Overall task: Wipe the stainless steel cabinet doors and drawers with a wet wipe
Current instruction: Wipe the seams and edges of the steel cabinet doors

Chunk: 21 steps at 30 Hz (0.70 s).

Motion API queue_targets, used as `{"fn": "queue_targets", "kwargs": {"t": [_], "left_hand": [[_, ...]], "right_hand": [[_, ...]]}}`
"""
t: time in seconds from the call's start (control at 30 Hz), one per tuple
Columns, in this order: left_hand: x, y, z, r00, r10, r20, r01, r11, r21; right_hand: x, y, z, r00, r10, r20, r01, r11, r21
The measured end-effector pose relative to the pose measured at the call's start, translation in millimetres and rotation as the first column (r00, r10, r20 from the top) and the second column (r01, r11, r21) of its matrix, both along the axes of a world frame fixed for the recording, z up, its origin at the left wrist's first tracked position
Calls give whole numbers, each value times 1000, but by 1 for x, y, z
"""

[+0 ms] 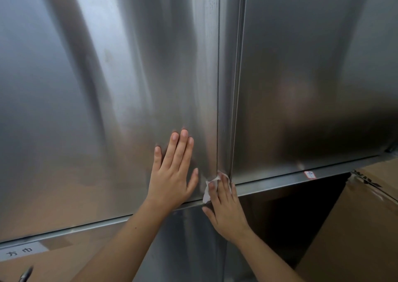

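**Two hands on a steel cabinet, a wipe at the door seam**

From my remote seat, the head camera looks close at two brushed stainless steel doors. The left hand (172,169) lies flat on the left cabinet door (86,87), near its lower right corner. Its fingers are straight, the three middle ones close together, the thumb and little finger spread out.

The right hand (226,208) is just beside it, at the foot of the vertical steel post (226,87) that separates the left door from the right cabinet door (312,66). Its fingers are stretched out and press the white wet wipe (207,190) against the steel, with the thumb held apart, low and to the left. The crumpled wipe shows beyond the fingertips and along the index finger.

Below the doors runs a steel ledge with a small red-edged sticker (309,174). A cardboard box (355,228) stands at lower right, under the ledge.
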<state>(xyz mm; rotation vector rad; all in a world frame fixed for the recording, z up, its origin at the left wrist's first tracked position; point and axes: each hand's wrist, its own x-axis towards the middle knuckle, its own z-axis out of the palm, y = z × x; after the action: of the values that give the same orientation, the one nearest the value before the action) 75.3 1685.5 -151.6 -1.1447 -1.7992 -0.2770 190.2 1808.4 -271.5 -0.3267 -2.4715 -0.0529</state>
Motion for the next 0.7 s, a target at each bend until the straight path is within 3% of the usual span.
{"fn": "queue_targets", "kwargs": {"t": [0.27,0.53,0.7], "left_hand": [[-2,0,1,999,-26,-38,27,999,22],[-1,-9,9,998,-32,-49,32,999,-6],[-2,-10,37,995,-36,-94,42,997,59]], "right_hand": [[-32,18,93,961,51,-274,-39,998,48],[-19,7,56,985,-8,-170,15,999,39],[-36,7,142,944,16,-329,-19,1000,-3]]}}
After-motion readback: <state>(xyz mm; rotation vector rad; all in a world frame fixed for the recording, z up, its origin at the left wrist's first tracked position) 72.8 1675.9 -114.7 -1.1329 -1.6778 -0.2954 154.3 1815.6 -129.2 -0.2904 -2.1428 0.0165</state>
